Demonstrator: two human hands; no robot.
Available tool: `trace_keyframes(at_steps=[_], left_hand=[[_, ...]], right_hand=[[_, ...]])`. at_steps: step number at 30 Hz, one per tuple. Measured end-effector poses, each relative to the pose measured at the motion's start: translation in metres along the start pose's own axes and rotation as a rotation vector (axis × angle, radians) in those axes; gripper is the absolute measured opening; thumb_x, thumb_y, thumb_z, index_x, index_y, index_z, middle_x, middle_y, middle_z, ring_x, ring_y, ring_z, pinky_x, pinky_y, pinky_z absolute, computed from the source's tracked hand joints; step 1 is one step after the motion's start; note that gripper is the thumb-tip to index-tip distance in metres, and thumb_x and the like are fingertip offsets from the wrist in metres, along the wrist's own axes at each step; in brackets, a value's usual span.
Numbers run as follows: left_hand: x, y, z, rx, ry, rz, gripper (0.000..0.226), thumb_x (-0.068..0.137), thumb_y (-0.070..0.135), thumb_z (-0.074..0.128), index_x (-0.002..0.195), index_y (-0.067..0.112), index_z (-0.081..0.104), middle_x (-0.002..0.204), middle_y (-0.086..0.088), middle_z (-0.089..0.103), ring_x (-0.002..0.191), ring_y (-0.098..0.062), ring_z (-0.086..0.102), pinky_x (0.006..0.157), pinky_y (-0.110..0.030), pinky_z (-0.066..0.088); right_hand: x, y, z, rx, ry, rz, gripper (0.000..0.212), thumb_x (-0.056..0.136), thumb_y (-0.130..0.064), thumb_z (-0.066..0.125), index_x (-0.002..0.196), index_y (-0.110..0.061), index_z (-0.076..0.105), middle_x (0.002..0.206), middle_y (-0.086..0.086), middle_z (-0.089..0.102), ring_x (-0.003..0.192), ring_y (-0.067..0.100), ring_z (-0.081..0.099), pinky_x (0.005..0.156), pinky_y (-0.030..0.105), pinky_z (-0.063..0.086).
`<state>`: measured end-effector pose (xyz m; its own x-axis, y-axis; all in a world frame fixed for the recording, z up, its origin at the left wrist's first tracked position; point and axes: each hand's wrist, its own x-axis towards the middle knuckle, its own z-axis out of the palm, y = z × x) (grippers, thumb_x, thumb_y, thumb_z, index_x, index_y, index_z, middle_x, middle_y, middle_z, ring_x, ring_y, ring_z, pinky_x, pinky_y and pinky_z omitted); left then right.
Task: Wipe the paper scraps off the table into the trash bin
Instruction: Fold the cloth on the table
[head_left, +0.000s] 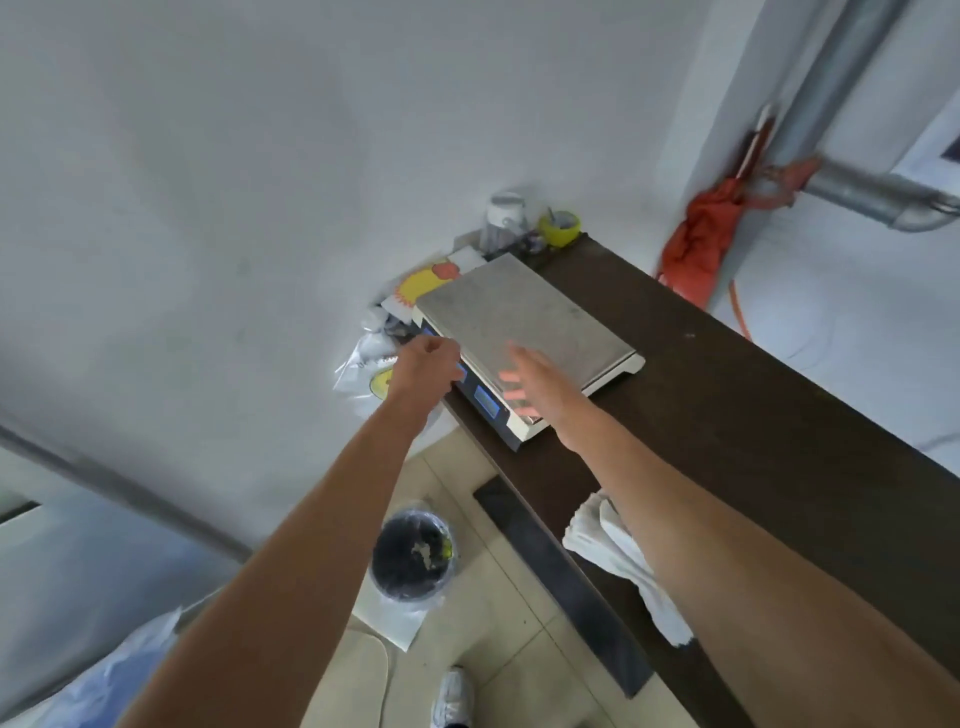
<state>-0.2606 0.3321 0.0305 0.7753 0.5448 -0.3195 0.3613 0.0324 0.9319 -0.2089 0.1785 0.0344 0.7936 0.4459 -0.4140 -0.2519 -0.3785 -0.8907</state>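
Both hands are out at the scale (524, 332), which sits on the far part of the dark table (727, 415). Left hand (423, 364) is at the scale's left edge by the display face, fingers curled; can't tell whether it grips anything. Right hand (537, 387) hovers over the near end of the platter, fingers spread apart, holding nothing.

No paper scraps visible on the tabletop from here; any that remain could be under or behind the scale, can't tell. Trash bin (413, 556) is on the floor, left of the table's near edge, black liner, some debris inside. White cloth (618, 556) lies on the table, near, partly under the right forearm.

Judgement: the step looks like shifting the scale to clear the surface. Do it two-handed from the base, not the platter, and slide rather than lift.

Room: open tabletop to the right. Far end is crowded with a jar (501, 221), yellow tape roll (560, 228) and bags, so don't push that way. The scale's left corner is close to the table's left edge; keep it off the drop. Sweep leftward off that edge toward the bin.
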Motion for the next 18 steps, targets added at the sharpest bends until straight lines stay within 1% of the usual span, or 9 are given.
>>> trace_keyframes(at_steps=[3,6,8,9,11,12,15,16,18], left_hand=[[-0.016,0.001,0.04,0.021,-0.067,-0.006,0.01,0.097,0.022,0.054,0.093,0.017,0.062,0.101,-0.004,0.072,0.085,-0.023,0.074,0.077,-0.035,0.053],[-0.036,-0.008,0.08,0.112,-0.146,0.004,0.014,0.096,0.025,0.053,0.098,0.016,0.063,0.106,-0.006,0.073,0.093,-0.025,0.076,0.077,-0.037,0.055],[-0.049,-0.019,0.105,0.158,-0.195,-0.008,0.022,0.093,0.026,0.052,0.105,0.012,0.064,0.105,-0.006,0.074,0.094,-0.024,0.075,0.082,-0.039,0.057],[-0.056,-0.025,0.116,0.179,-0.222,-0.012,0.024,0.094,0.026,0.052,0.108,0.012,0.064,0.104,-0.004,0.073,0.094,-0.023,0.074,0.085,-0.039,0.057],[-0.068,-0.038,0.136,0.225,-0.269,-0.021,0.022,0.098,0.028,0.051,0.111,0.016,0.063,0.105,0.0,0.074,0.093,-0.019,0.074,0.09,-0.039,0.057],[-0.074,-0.044,0.146,0.243,-0.284,-0.023,0.021,0.098,0.029,0.05,0.109,0.017,0.064,0.104,0.0,0.075,0.091,-0.018,0.075,0.09,-0.041,0.058],[-0.089,-0.063,0.165,0.311,-0.32,-0.017,0.018,0.096,0.029,0.05,0.098,0.021,0.066,0.098,-0.002,0.076,0.088,-0.019,0.075,0.089,-0.045,0.059],[-0.093,-0.069,0.169,0.342,-0.327,-0.024,0.018,0.092,0.031,0.05,0.095,0.024,0.066,0.096,-0.002,0.077,0.089,-0.021,0.075,0.089,-0.047,0.06],[-0.099,-0.081,0.175,0.402,-0.339,-0.028,0.019,0.084,0.036,0.052,0.091,0.029,0.068,0.095,-0.001,0.076,0.092,-0.025,0.074,0.089,-0.049,0.059]], right_hand=[[-0.024,0.014,-0.031,-0.024,0.054,-0.012,0.045,0.103,-0.046,0.037,0.132,-0.013,0.051,0.136,0.02,0.056,0.122,0.036,0.057,0.105,0.052,0.044],[-0.043,0.038,-0.056,-0.037,0.1,0.003,0.047,0.1,-0.051,0.038,0.131,-0.019,0.053,0.132,0.017,0.059,0.116,0.031,0.06,0.101,0.05,0.048],[-0.056,0.056,-0.07,-0.052,0.13,0.027,0.046,0.095,-0.058,0.042,0.124,-0.024,0.054,0.127,0.017,0.062,0.114,0.031,0.062,0.098,0.05,0.05],[-0.063,0.066,-0.077,-0.059,0.138,0.045,0.053,0.091,-0.062,0.045,0.123,-0.022,0.054,0.126,0.015,0.063,0.113,0.03,0.062,0.097,0.049,0.05],[-0.075,0.085,-0.089,-0.061,0.173,0.087,0.08,0.077,-0.072,0.049,0.136,-0.017,0.05,0.133,0.008,0.06,0.117,0.025,0.06,0.102,0.047,0.048],[-0.081,0.094,-0.095,-0.066,0.178,0.096,0.087,0.074,-0.073,0.051,0.142,-0.018,0.046,0.138,0.005,0.057,0.122,0.023,0.056,0.105,0.044,0.044],[-0.096,0.123,-0.111,-0.133,0.167,0.109,0.085,0.079,-0.066,0.057,0.148,-0.021,0.037,0.141,0.001,0.053,0.128,0.021,0.05,0.102,0.036,0.039],[-0.102,0.133,-0.116,-0.191,0.166,0.107,0.085,0.08,-0.066,0.057,0.149,-0.022,0.035,0.141,0.0,0.053,0.129,0.022,0.049,0.101,0.037,0.039],[-0.109,0.155,-0.128,-0.45,0.16,0.06,0.08,0.083,-0.065,0.055,0.148,-0.022,0.035,0.141,0.001,0.053,0.127,0.024,0.051,0.1,0.04,0.041]])
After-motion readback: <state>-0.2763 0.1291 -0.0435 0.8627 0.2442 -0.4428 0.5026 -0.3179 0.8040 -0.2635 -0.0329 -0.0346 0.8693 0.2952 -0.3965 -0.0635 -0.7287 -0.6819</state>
